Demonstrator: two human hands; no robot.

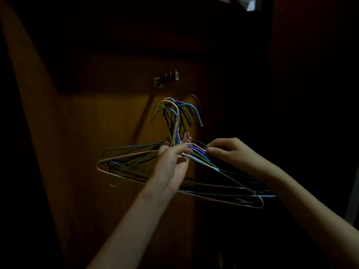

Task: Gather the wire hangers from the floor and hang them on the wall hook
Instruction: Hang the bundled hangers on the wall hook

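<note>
A bunch of several wire hangers [223, 172], white, blue, purple, green and black, is held up in front of a dim wooden wall. My left hand [172, 164] grips the bunch at the necks, just below the hooks. My right hand [231, 154] pinches the hangers' right shoulders close beside the left hand. The hangers' hook ends [179, 110] fan upward, apart from the wall hook [167, 79], a small metal bracket with several short pegs above and to the left of them.
The wooden panel [87, 133] is lit orange-brown behind the hangers; the rest of the scene is very dark. A pale object [251, 2] shows at the top right edge. A light strip [352, 208] runs down the right edge.
</note>
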